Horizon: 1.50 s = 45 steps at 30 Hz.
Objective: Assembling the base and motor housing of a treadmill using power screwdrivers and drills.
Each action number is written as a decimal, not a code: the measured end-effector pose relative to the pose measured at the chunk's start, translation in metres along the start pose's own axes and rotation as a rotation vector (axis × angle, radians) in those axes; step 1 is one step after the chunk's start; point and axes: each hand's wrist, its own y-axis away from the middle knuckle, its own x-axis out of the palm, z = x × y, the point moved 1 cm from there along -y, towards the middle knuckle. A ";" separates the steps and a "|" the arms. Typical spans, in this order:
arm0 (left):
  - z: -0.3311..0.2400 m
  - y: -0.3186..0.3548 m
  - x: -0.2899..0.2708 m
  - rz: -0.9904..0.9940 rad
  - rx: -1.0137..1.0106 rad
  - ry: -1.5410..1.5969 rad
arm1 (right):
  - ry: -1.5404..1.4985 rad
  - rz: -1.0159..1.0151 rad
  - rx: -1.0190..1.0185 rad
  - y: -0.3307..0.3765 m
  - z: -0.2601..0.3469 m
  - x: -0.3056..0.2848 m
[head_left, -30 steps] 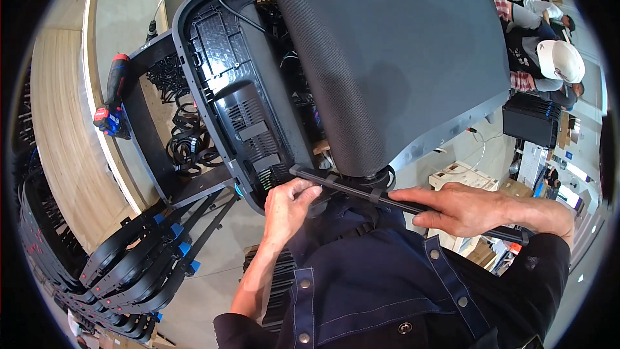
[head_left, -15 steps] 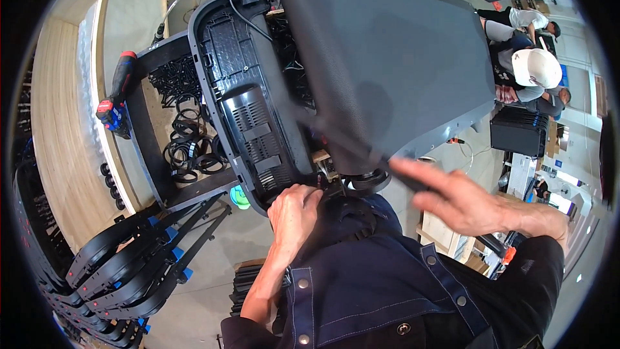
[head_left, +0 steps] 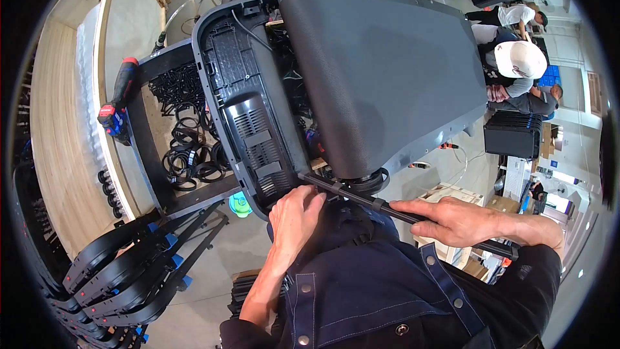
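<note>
My right hand (head_left: 455, 220) is closed around a long black bar (head_left: 342, 190), which slants from the right up to the near end of the machine. The bar's far end lies beside my left hand (head_left: 294, 216). That hand is closed at the near corner of a black plastic housing (head_left: 290, 136) with vent slots; whatever its fingers hold is hidden. Right of the housing spreads a wide dark grey belt (head_left: 394, 77), rounded along its left edge as if over a roller. A black pulley or loop (head_left: 369, 182) shows below the belt's near corner.
Left of the housing, a dark-framed tray (head_left: 147, 145) holds black loops and small black parts. A red and blue cordless driver (head_left: 118, 100) rests on its edge. Curved black frames (head_left: 123, 265) are stacked at lower left. Co-workers, one in a white cap (head_left: 520, 59), are at far right.
My right hand has shifted slightly down, and the blurred bar has come down from over the belt and housing until its end lies beside my left hand. My left hand stays near the housing's corner.
</note>
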 end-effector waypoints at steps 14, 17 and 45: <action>0.004 0.002 0.002 -0.040 0.032 0.001 | 0.079 0.058 0.183 0.002 0.026 -0.011; 0.005 0.004 0.000 -0.088 0.056 0.025 | -0.074 -0.441 -0.109 0.004 0.031 -0.011; 0.006 0.000 0.003 0.017 -0.048 0.123 | -0.099 -0.285 -0.149 0.004 -0.016 0.033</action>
